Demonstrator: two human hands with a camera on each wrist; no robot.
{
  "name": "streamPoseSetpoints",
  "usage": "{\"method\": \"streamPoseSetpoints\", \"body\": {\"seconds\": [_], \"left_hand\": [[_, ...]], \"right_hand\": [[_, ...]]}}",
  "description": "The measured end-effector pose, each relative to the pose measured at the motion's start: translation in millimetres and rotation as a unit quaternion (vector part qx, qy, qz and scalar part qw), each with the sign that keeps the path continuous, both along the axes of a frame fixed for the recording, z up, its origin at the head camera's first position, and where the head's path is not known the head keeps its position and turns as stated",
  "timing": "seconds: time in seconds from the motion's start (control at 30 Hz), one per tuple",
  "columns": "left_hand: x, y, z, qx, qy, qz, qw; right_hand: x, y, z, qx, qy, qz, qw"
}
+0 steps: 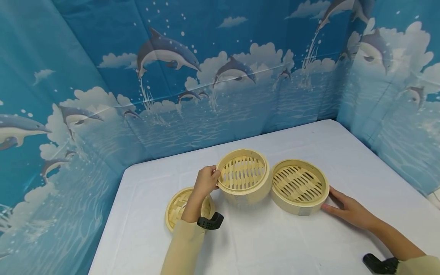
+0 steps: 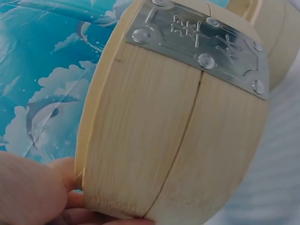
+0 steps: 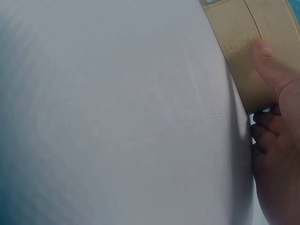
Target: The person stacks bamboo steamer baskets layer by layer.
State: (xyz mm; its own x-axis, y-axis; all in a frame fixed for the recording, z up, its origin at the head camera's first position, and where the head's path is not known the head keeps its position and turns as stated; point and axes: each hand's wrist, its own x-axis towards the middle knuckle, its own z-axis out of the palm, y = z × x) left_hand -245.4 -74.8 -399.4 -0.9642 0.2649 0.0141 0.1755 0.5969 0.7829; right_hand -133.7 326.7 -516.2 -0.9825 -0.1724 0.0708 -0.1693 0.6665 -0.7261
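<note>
My left hand (image 1: 206, 180) grips the left rim of a round bamboo steamer basket (image 1: 242, 194), thumb on the rim and fingers below it. That basket is tilted and appears raised off the cloth, its slatted inside facing me. In the left wrist view, its wooden side carries a riveted metal plate (image 2: 197, 44). A second steamer basket (image 1: 300, 185) sits to its right on the table. My right hand (image 1: 354, 210) holds this one at its right side, the thumb (image 3: 269, 63) against the wall. Beneath my left forearm lies a woven bamboo lid (image 1: 173, 206), partly covered.
A white cloth covers the table (image 1: 268, 244). Behind it and on both sides hangs a blue curtain (image 1: 192, 126) printed with dolphins, close to the table's back edge. Both wrists wear dark bands (image 1: 210, 221).
</note>
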Motion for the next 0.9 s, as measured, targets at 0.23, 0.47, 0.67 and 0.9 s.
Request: {"method": "streamPoseSetpoints", "body": {"seconds": [0.23, 0.47, 0.67, 0.9], "left_hand": [[-7.1, 19.2, 13.9, 0.006, -0.009, -0.010, 0.9999], [-11.2, 38.7, 27.4, -0.003, -0.023, -0.025, 0.9994], [-12.5, 59.3, 35.5, -0.004, -0.017, -0.038, 0.9991], [-11.0, 81.0, 32.8, -0.009, -0.010, -0.045, 0.9989]], "right_hand": [[0.9, -0.2, -0.6, 0.003, 0.014, 0.001, 1.000], [1.8, 0.3, -0.4, 0.006, 0.006, -0.002, 1.000], [1.5, 1.4, 0.7, -0.003, -0.003, -0.003, 1.000], [1.1, 2.2, -0.7, -0.004, -0.003, -0.002, 1.000]]}}
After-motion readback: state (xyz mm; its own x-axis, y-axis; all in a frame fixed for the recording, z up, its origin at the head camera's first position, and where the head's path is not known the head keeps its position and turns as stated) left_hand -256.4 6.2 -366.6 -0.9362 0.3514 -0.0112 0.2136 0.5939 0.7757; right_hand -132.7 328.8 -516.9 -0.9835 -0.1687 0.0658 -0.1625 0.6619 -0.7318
